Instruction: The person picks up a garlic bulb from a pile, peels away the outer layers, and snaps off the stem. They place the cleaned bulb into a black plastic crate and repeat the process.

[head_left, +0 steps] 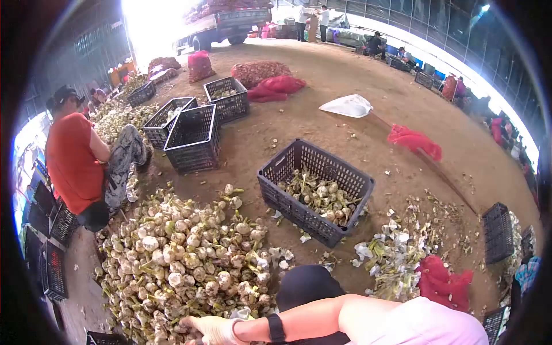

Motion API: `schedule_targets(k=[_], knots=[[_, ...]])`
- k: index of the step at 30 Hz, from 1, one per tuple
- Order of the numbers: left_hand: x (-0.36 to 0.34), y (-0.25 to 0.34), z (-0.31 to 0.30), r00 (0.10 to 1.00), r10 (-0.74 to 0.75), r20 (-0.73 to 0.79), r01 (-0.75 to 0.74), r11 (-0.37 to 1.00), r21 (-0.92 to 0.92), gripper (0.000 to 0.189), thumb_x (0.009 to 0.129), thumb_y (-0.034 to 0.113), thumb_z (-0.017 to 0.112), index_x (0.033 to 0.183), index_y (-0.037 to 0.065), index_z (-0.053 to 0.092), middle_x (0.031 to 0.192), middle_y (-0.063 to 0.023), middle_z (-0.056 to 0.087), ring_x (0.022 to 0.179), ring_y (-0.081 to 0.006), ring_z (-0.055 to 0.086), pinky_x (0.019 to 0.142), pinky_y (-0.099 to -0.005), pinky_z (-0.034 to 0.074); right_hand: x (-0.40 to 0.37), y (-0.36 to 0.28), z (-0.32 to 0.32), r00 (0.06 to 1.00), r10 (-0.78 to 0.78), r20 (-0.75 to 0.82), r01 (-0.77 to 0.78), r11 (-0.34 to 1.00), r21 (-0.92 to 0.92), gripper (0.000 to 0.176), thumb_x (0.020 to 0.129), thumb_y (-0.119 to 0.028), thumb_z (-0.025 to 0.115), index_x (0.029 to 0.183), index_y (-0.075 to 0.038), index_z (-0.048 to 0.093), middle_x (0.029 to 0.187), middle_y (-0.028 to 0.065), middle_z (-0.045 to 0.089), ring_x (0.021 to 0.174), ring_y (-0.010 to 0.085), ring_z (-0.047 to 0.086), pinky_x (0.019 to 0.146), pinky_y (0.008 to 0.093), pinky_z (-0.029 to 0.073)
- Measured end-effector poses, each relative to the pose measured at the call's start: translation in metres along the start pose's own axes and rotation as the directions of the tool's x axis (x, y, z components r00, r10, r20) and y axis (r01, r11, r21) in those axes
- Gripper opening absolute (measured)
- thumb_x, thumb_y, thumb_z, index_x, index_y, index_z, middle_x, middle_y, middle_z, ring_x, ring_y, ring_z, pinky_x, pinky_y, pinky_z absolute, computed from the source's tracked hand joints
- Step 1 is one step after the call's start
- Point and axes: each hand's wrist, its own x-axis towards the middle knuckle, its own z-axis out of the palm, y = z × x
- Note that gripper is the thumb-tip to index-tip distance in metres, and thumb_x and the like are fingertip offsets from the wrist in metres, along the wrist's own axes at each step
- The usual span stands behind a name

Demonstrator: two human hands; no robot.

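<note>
At the bottom edge, my left hand [210,329] reaches onto a large pile of pale, dirt-marked garlic bulbs [184,253]. It wears a whitish glove, with a dark band on the wrist. Its fingers look spread against the bulbs at the pile's near side, and I see nothing held in them; their lower part is cut off by the frame. My right hand is out of view. Beyond my dark-clothed knee [310,283] stands a black plastic crate [299,210] partly filled with bulbs and stalks [322,198].
Peels and stalks [397,253] lie right of the crate, beside a red mesh bag [443,282]. A person in an orange top [75,158] sits at the left. Black crates [192,138] stand farther back. A pole [448,178] lies across the ground, and a truck [230,26] stands behind.
</note>
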Motion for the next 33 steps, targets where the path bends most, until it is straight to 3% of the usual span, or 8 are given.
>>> schedule_targets(k=[9, 13, 17, 21, 24, 29, 31, 33], knots=[[-0.038, 0.033, 0.041, 0.948, 0.276, -0.157, -0.274, 0.961, 0.037, 0.085, 0.066, 0.016, 0.076, 0.134, -0.003, 0.029, 0.125, -0.0248, 0.045, 0.109, -0.0375, 0.049, 0.092, -0.0425, 0.041, -0.015, -0.007, -0.009, 0.979, -0.162, 0.125, 0.152, 0.985, 0.087, 0.033, 0.086, -0.029, 0.057, 0.104, -0.002, 0.051, 0.089, 0.0161, 0.06, 0.08, 0.0228, 0.053, 0.072, 0.0352, 0.044], [-0.037, 0.005, 0.044, 0.887, 0.44, -0.141, -0.33, 0.816, 0.474, 0.059, 0.064, 0.015, 0.078, 0.114, 0.001, 0.049, 0.111, -0.0183, 0.053, 0.104, -0.0329, 0.05, 0.089, -0.0433, 0.042, -0.037, -0.018, -0.017, 0.991, -0.041, 0.126, 0.047, 0.998, -0.044, 0.034, 0.09, -0.031, 0.049, 0.099, 0.001, 0.052, 0.086, 0.0176, 0.059, 0.081, 0.0219, 0.054, 0.072, 0.0357, 0.045], [-0.04, -0.014, 0.034, 0.875, 0.433, -0.218, -0.389, 0.895, 0.216, 0.074, 0.052, 0.019, 0.082, 0.113, 0.002, 0.042, 0.102, -0.0137, 0.051, 0.093, -0.0261, 0.052, 0.084, -0.037, 0.043, -0.051, -0.047, -0.037, 0.921, 0.071, 0.384, -0.076, 0.997, -0.001, 0.033, 0.089, -0.029, 0.047, 0.102, 0.001, 0.052, 0.093, 0.0128, 0.061, 0.085, 0.0162, 0.053, 0.075, 0.0326, 0.045], [-0.053, 0.006, 0.017, 0.997, -0.054, -0.058, 0.006, 0.789, -0.615, 0.086, 0.06, 0.051, 0.078, 0.119, 0.002, 0.041, 0.1, -0.0124, 0.054, 0.09, -0.0203, 0.054, 0.08, -0.0328, 0.046, -0.052, -0.046, -0.032, 0.896, -0.098, 0.434, 0.022, 0.984, 0.176, 0.038, 0.087, -0.031, 0.047, 0.11, -0.001, 0.053, 0.088, 0.0044, 0.059, 0.078, 0.0107, 0.051, 0.07, 0.0279, 0.045], [-0.053, -0.015, 0.023, 0.992, -0.091, -0.084, -0.003, 0.661, -0.751, 0.073, 0.07, 0.05, 0.067, 0.121, 0.004, 0.043, 0.107, -0.0098, 0.055, 0.095, -0.0206, 0.055, 0.082, -0.0344, 0.047, -0.049, -0.021, -0.019, 0.838, -0.322, 0.44, 0.064, 0.86, 0.507, 0.024, 0.09, -0.022, 0.05, 0.107, -0.007, 0.056, 0.076, -0.0062, 0.051, 0.062, 0.0035, 0.045, 0.055, 0.0204, 0.04], [-0.038, 0.023, 0.036, 0.969, -0.246, -0.008, 0.071, 0.31, -0.948, 0.053, 0.089, 0.039, 0.052, 0.127, 0.005, 0.042, 0.115, -0.0085, 0.056, 0.104, -0.0177, 0.055, 0.084, -0.0334, 0.048, -0.046, -0.017, -0.013, 0.925, -0.13, 0.358, -0.12, 0.792, 0.598, 0.012, 0.091, -0.014, 0.049, 0.095, -0.006, 0.058, 0.078, -0.0023, 0.056, 0.075, 0.0035, 0.051, 0.065, 0.0204, 0.044], [-0.045, 0.019, 0.045, 0.969, -0.149, -0.195, 0.049, 0.897, -0.44, 0.069, 0.083, 0.046, 0.058, 0.131, 0.002, 0.034, 0.116, -0.0088, 0.052, 0.102, -0.0205, 0.054, 0.086, -0.0353, 0.047, -0.048, -0.024, -0.012, 0.896, -0.241, 0.373, 0.14, 0.95, 0.279, 0.011, 0.089, -0.008, 0.048, 0.095, -0.006, 0.058, 0.078, -0.0017, 0.058, 0.072, 0.0033, 0.051, 0.063, 0.0207, 0.044], [-0.049, 0.001, 0.052, 0.955, 0.036, -0.295, -0.243, 0.666, -0.705, 0.084, 0.074, 0.049, 0.07, 0.133, 0.003, 0.03, 0.116, -0.0089, 0.05, 0.101, -0.0197, 0.053, 0.088, -0.0349, 0.045, -0.047, -0.01, -0.008, 0.823, -0.401, 0.403, 0.322, 0.913, 0.251, 0.015, 0.088, -0.009, 0.047, 0.097, -0.006, 0.058, 0.078, -0.0007, 0.058, 0.068, 0.0042, 0.052, 0.061, 0.0209, 0.044]])
